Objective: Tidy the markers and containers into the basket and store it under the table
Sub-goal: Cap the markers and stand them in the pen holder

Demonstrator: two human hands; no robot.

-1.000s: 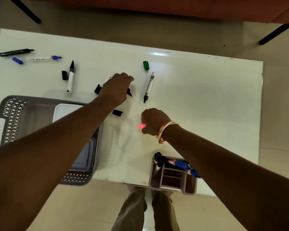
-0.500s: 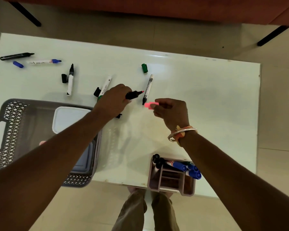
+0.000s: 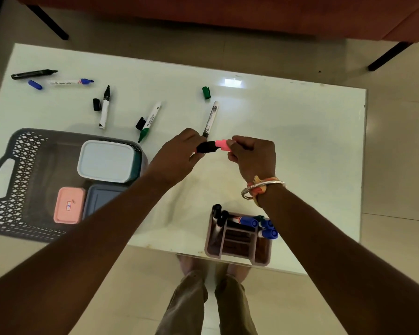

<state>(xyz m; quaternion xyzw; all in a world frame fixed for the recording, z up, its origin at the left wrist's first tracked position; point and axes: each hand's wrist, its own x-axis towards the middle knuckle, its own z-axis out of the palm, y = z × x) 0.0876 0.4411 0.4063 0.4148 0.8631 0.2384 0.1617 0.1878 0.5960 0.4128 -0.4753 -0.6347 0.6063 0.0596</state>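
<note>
L hand (image 3: 177, 155): fingers curled round black marker (image 3: 206, 147), gripping its barrel over mid table (image 3: 300, 141). R hand (image 3: 254, 158): thumb + fingertips pinch pink cap (image 3: 223, 145), other fingers curled in. Cap touches marker's tip end; can't tell how far it's on. Grey basket (image 3: 15, 165) at table's left-front w/ 3 containers inside: white-lid box (image 3: 105, 160), pink box (image 3: 69, 205), grey-blue box (image 3: 102, 197). Desk organizer (image 3: 237, 245) at front edge, just below R wrist, has blue + black markers in it. Loose on table behind the hands: green marker (image 3: 150, 120), green cap (image 3: 206, 92), several other markers + caps far-left.
</note>
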